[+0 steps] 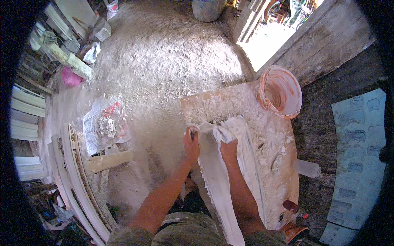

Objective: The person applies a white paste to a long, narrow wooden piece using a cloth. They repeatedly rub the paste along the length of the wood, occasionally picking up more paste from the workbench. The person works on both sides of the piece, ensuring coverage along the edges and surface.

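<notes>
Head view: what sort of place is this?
Likely a plaster or moulding workshop, going by the bucket crusted with pale residue, the tabletop board caked in white material, and the stacked white strips at far left.

Rough, dust-covered floor, doorway at upper right admitting bright light, weathered plank panel beside doorway, pale-blue sheet along dark right-hand wall

Two bare hands show at the centre, one surface right of centre, one bucket upper right and one translucent bottle at right. One barrel stands at the top, one pink bag upper left, one printed bag at left.
</notes>
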Motion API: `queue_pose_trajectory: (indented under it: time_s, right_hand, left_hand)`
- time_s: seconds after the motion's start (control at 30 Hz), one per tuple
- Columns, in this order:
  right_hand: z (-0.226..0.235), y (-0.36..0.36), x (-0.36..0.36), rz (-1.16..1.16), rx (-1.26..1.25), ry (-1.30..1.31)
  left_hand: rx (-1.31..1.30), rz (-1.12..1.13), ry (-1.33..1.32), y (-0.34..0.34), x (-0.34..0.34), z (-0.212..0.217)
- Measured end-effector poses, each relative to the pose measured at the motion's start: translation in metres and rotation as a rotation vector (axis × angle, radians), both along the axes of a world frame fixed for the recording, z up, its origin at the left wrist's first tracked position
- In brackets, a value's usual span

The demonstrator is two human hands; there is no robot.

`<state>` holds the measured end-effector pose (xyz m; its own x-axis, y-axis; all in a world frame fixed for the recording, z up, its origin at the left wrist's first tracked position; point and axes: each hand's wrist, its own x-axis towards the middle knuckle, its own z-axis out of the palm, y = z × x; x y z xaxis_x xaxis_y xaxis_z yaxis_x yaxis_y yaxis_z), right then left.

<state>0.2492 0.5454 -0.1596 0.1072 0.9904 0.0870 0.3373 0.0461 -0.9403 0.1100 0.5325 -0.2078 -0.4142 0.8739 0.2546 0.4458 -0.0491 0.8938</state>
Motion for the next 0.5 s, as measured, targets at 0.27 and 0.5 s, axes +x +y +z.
queue_pose_trajectory:
  time_s: [0.27, 0.5]
  right_hand:
    - [-0.014, 0.023, 0.001, 0.065, -0.084, -0.116]
    - [-0.004, -0.050, 0.027, 0.028, -0.104, -0.128]
  left_hand:
    - [-0.173, -0.073, -0.391, 0.007, -0.002, 0.010]
    - [-0.280, -0.049, -0.271, -0.062, 0.024, 0.015]
